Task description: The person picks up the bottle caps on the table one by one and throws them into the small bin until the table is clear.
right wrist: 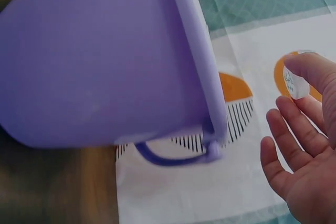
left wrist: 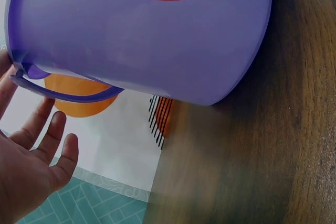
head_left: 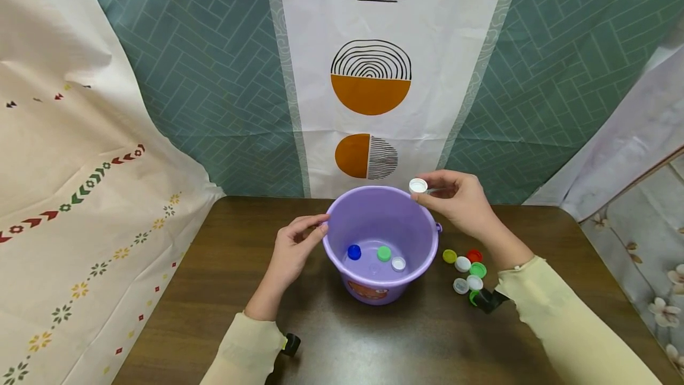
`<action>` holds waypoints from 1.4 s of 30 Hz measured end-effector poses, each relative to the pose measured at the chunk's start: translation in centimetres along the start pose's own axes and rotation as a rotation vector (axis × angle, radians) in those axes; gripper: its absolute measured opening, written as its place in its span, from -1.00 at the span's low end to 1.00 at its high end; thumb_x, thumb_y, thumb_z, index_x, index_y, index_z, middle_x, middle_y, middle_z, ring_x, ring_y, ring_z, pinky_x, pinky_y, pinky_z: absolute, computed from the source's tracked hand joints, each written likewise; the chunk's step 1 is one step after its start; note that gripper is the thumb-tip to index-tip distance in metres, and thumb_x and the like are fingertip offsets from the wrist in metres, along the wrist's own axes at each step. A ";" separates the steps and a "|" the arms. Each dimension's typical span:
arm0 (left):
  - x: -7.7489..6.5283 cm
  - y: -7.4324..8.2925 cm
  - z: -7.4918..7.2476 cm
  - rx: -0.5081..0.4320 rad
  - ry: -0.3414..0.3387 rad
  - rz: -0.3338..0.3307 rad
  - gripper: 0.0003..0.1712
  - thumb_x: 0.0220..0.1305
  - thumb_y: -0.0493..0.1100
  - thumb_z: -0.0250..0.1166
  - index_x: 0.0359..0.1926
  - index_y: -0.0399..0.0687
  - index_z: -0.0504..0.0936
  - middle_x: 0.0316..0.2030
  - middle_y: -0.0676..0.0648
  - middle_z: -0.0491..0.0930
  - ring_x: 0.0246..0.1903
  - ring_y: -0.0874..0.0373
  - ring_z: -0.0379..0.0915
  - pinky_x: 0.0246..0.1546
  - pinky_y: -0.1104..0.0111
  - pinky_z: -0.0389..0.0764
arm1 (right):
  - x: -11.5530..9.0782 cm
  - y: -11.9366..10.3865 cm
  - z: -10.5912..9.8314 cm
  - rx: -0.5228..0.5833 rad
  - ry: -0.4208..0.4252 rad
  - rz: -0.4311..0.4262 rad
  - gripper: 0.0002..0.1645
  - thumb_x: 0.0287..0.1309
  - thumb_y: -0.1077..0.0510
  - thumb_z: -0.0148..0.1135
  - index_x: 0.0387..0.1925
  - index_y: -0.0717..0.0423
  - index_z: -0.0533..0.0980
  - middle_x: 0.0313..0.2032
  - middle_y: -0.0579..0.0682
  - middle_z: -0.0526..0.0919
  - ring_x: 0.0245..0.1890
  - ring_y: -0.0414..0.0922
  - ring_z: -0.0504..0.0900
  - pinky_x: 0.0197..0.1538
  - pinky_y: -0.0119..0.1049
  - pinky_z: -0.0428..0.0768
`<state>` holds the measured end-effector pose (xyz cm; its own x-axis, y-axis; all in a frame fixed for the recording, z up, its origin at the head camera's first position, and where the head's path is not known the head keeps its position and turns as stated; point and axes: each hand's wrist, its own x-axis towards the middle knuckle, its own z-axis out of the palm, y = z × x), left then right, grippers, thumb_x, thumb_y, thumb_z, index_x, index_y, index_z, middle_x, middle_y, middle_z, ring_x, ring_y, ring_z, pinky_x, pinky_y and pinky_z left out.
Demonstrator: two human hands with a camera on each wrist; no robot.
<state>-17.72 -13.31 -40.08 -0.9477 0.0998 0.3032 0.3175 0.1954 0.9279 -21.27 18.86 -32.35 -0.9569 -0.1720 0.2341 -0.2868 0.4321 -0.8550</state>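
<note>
A purple bucket [head_left: 380, 212] stands upright on the wooden table. Its floor holds a blue bottle cap [head_left: 354, 252], a green cap [head_left: 384, 253] and a white cap [head_left: 398, 264]. At the bucket's left rim, my left hand [head_left: 293, 248] pinches the edge between thumb and fingers; its other fingers hang beside the handle [left wrist: 79, 97] in the left wrist view. Above the right rim, my right hand [head_left: 459, 201] pinches a white bottle cap [head_left: 418, 186] between thumb and forefinger. The right wrist view shows this cap [right wrist: 297, 81] partly covered by the thumb, other fingers spread loosely.
Right of the bucket lies a loose group of caps, among them a yellow cap [head_left: 449, 256], a red cap [head_left: 474, 255] and several white and green ones. A patterned cloth [head_left: 369, 165] hangs behind the table [head_left: 246, 242]. Another cloth [head_left: 96, 195] drapes along the left.
</note>
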 end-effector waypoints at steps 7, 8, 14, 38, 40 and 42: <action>0.1 0.1 0.1 -0.008 0.013 0.009 -0.70 0.20 -0.20 0.28 -0.04 -0.19 0.64 -0.09 -0.16 0.62 -0.35 0.14 0.38 -0.45 0.49 0.39 | -0.2 -2.6 1.2 0.053 -0.018 -0.033 -0.57 -0.06 0.14 0.43 -0.08 0.15 0.59 -0.17 0.10 0.68 -0.22 0.02 0.61 -0.17 -0.37 0.60; 0.2 0.1 0.1 -0.011 0.016 0.012 -0.70 0.20 -0.21 0.29 -0.04 -0.20 0.64 -0.09 -0.17 0.62 -0.35 0.14 0.38 -0.45 0.48 0.40 | -0.2 -2.7 1.4 0.068 -0.021 -0.040 -0.57 -0.06 0.15 0.44 -0.09 0.15 0.59 -0.17 0.11 0.68 -0.21 0.01 0.61 -0.15 -0.37 0.60; 0.1 0.1 0.1 -0.014 0.027 0.017 -0.69 0.20 -0.21 0.29 -0.04 -0.22 0.64 -0.09 -0.21 0.61 -0.33 0.13 0.40 -0.44 0.46 0.41 | 0.2 -2.9 2.7 0.156 -0.055 -0.072 -0.58 -0.08 0.19 0.44 -0.11 0.18 0.59 -0.18 0.14 0.67 -0.21 -0.06 0.63 -0.09 -0.30 0.61; 0.0 -0.1 0.2 -0.013 0.006 -0.005 -0.69 0.20 -0.15 0.29 -0.03 -0.14 0.65 -0.10 -0.12 0.62 -0.28 0.19 0.40 -0.39 0.51 0.42 | 0.0 -3.4 4.6 0.163 -0.105 -0.081 -0.61 -0.07 0.16 0.44 -0.13 0.13 0.60 -0.21 0.04 0.69 -0.20 -0.07 0.62 -0.03 -0.15 0.59; 0.0 0.0 0.2 -0.012 0.006 -0.007 -0.69 0.20 -0.14 0.29 -0.04 -0.14 0.65 -0.10 -0.11 0.62 -0.28 0.18 0.40 -0.39 0.52 0.42 | 0.0 -3.4 4.6 0.166 -0.108 -0.082 -0.61 -0.07 0.16 0.44 -0.13 0.14 0.60 -0.21 0.04 0.69 -0.20 -0.06 0.62 -0.02 -0.11 0.58; 0.0 0.0 0.3 -0.015 0.007 -0.007 -0.69 0.20 -0.15 0.29 -0.04 -0.15 0.65 -0.09 -0.12 0.62 -0.28 0.21 0.41 -0.39 0.52 0.42 | 0.0 -3.5 4.6 0.165 -0.111 -0.076 -0.60 -0.07 0.15 0.44 -0.13 0.15 0.60 -0.19 0.04 0.69 -0.18 -0.07 0.62 0.00 -0.08 0.57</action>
<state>-17.72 -13.07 -40.14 -0.9501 0.0920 0.2980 0.3103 0.1818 0.9331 -20.04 13.27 -31.53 -0.9192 -0.2990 0.2561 -0.3378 0.2649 -0.9032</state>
